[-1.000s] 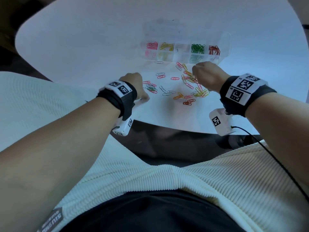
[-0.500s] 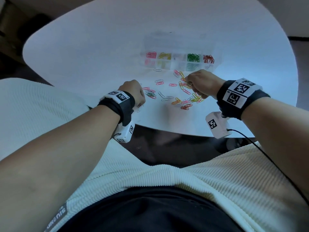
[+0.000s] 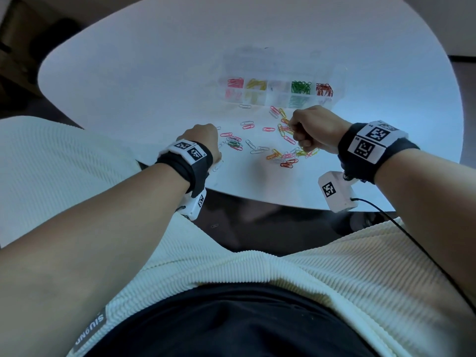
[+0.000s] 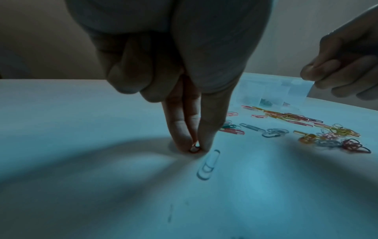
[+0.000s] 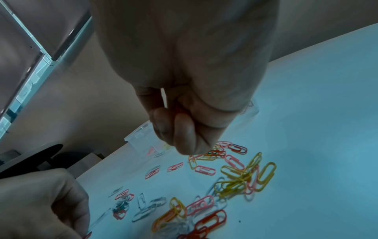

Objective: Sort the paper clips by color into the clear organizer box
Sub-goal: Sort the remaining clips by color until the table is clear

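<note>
- Dozens of loose paper clips [image 3: 283, 150] lie mixed on the table [image 3: 154, 73], just in front of the clear organizer box [image 3: 277, 100]. Its back row already holds pink, yellow, green and red.
- Little has shifted in the last second: only your head view moved, and the pile looks the same size.
- Your right hand [image 3: 314, 127] stays over the pile's far side, with its fingers curled round a red clip [image 5: 179, 111] (mostly hidden).
- Your left hand [image 3: 203, 137] has not travelled. Its fingertips [image 4: 206, 142] pinch a small clip end [image 4: 195, 147] against the table near the front edge, with a white clip [image 4: 208, 165] beside it.
- Judgement: both picks are made but neither is delivered, so sorting is well short of done.
</note>
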`<state>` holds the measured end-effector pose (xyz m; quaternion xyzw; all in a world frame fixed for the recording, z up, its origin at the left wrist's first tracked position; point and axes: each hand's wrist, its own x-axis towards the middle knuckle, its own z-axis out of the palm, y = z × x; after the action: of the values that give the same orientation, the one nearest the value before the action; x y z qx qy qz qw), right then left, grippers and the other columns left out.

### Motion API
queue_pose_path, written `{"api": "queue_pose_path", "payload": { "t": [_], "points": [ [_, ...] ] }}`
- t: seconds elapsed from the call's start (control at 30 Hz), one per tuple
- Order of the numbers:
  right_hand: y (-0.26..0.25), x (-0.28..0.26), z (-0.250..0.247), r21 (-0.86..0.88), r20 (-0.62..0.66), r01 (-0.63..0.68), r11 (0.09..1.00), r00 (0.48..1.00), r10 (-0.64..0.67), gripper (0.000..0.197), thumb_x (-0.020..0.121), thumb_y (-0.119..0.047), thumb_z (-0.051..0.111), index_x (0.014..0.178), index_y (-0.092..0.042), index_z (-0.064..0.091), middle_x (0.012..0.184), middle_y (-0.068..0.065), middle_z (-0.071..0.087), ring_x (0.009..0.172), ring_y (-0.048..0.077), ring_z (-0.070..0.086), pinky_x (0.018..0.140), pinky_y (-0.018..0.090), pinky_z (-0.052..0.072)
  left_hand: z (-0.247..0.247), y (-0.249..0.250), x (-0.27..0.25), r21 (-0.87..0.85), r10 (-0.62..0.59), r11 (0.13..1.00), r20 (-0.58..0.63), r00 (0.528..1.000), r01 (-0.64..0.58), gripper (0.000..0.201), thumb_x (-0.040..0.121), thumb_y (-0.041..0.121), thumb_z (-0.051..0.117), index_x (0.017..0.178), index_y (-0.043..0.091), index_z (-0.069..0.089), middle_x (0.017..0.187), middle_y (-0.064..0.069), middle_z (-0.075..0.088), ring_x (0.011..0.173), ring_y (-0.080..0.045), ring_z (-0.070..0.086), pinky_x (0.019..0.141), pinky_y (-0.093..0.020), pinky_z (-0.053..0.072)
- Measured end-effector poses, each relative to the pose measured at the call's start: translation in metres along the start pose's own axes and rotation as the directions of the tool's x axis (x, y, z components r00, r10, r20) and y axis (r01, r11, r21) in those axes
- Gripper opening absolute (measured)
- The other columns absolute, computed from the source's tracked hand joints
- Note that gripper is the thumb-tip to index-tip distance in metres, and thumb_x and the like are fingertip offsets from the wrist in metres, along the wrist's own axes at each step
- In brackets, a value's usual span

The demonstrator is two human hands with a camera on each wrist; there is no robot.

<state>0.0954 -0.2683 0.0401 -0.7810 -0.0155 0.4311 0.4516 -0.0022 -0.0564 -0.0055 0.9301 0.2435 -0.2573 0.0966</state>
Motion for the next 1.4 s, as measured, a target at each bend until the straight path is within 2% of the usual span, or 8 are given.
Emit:
{"api": "queue_pose_path", "payload": {
  "t": [0.13, 0.3, 0.5, 0.73, 0.9, 1.07, 1.2, 1.4],
  "points": [
    [0.001, 0.000, 0.001, 0.004, -0.003, -0.002, 1.000, 1.000, 0.002, 0.026, 0.087, -0.009, 0.039, 0.062, -0.016, 0.035, 0.054, 0.004, 0.034, 0.049, 0.018, 0.027, 0.050, 0.029, 0.023, 0.001, 0.001, 0.001, 0.005, 0.011, 1.000, -0.008, 1.000, -0.011, 0.013, 0.073, 0.021, 0.071, 0.079, 0.012, 0.066, 0.073, -0.006, 0.066, 0.060, -0.025, 0.061, 0.062, -0.030, 0.054],
    [0.001, 0.003, 0.002, 0.048, -0.011, -0.003, 0.999, 1.000, 0.003, 0.029, 0.092, -0.014, 0.044, 0.062, -0.014, 0.041, 0.057, 0.007, 0.041, 0.049, 0.020, 0.036, 0.049, 0.027, 0.030, 0.000, 0.003, -0.004, 0.028, 0.004, 1.000, 0.002, 1.000, -0.004, 0.025, 0.075, 0.025, 0.069, 0.069, 0.012, 0.048, 0.068, -0.004, 0.055, 0.054, -0.020, 0.051, 0.052, -0.025, 0.039],
    [0.003, 0.004, -0.001, 0.062, -0.015, -0.003, 0.998, 1.000, 0.004, 0.037, 0.097, -0.019, 0.049, 0.061, -0.013, 0.044, 0.057, 0.008, 0.048, 0.049, 0.022, 0.044, 0.049, 0.028, 0.038, 0.000, 0.005, -0.007, 0.053, 0.001, 0.999, 0.044, 0.999, -0.003, 0.025, 0.074, 0.023, 0.068, 0.067, 0.012, 0.046, 0.066, -0.004, 0.053, 0.053, -0.019, 0.049, 0.050, -0.024, 0.037],
    [0.004, 0.006, 0.000, 0.025, -0.016, -0.022, 0.999, 1.000, 0.023, 0.039, 0.098, -0.024, 0.050, 0.062, -0.015, 0.042, 0.057, 0.007, 0.045, 0.047, 0.021, 0.041, 0.049, 0.027, 0.037, -0.002, 0.006, -0.010, 0.043, -0.005, 0.999, 0.053, 0.999, 0.002, 0.026, 0.073, 0.024, 0.068, 0.065, 0.012, 0.046, 0.063, -0.004, 0.052, 0.052, -0.020, 0.048, 0.053, -0.024, 0.039],
    [0.005, 0.008, -0.002, -0.069, -0.035, -0.033, 0.997, 0.999, 0.031, 0.042, 0.099, -0.026, 0.048, 0.061, -0.019, 0.034, 0.057, 0.001, 0.029, 0.042, 0.014, 0.026, 0.044, 0.021, 0.023, -0.003, 0.007, -0.011, 0.043, -0.012, 0.999, 0.058, 0.998, 0.009, 0.026, 0.073, 0.024, 0.068, 0.065, 0.012, 0.047, 0.064, -0.004, 0.052, 0.053, -0.020, 0.048, 0.053, -0.025, 0.039],
    [0.004, 0.010, -0.004, -0.319, -0.123, 0.015, 0.948, 0.991, -0.057, 0.035, 0.098, -0.030, 0.048, 0.068, -0.012, 0.045, 0.063, 0.008, 0.039, 0.051, 0.020, 0.039, 0.052, 0.027, 0.036, -0.004, 0.008, -0.012, 0.057, -0.019, 0.998, 0.068, 0.998, 0.016, 0.025, 0.075, 0.024, 0.068, 0.068, 0.012, 0.047, 0.066, -0.004, 0.053, 0.055, -0.020, 0.050, 0.055, -0.026, 0.041],
    [0.005, 0.012, -0.002, -0.379, -0.112, 0.031, 0.925, 0.991, -0.079, 0.042, 0.098, -0.033, 0.048, 0.061, -0.016, 0.037, 0.057, 0.006, 0.038, 0.046, 0.020, 0.038, 0.055, 0.028, 0.036, -0.006, 0.009, -0.015, 0.039, -0.035, 0.999, 0.080, 0.996, 0.032, 0.026, 0.074, 0.024, 0.069, 0.068, 0.011, 0.047, 0.067, -0.004, 0.053, 0.055, -0.020, 0.050, 0.054, -0.026, 0.040],
    [0.003, 0.008, 0.000, -0.426, -0.105, 0.037, 0.904, 0.990, -0.090, 0.043, 0.097, -0.035, 0.048, 0.061, -0.017, 0.035, 0.060, 0.009, 0.039, 0.046, 0.020, 0.040, 0.057, 0.028, 0.037, -0.011, 0.013, -0.022, 0.018, -0.034, 0.999, 0.097, 0.995, 0.032, 0.022, 0.073, 0.022, 0.067, 0.065, 0.012, 0.049, 0.064, -0.004, 0.053, 0.053, -0.021, 0.049, 0.052, -0.024, 0.038]
  ]
}}
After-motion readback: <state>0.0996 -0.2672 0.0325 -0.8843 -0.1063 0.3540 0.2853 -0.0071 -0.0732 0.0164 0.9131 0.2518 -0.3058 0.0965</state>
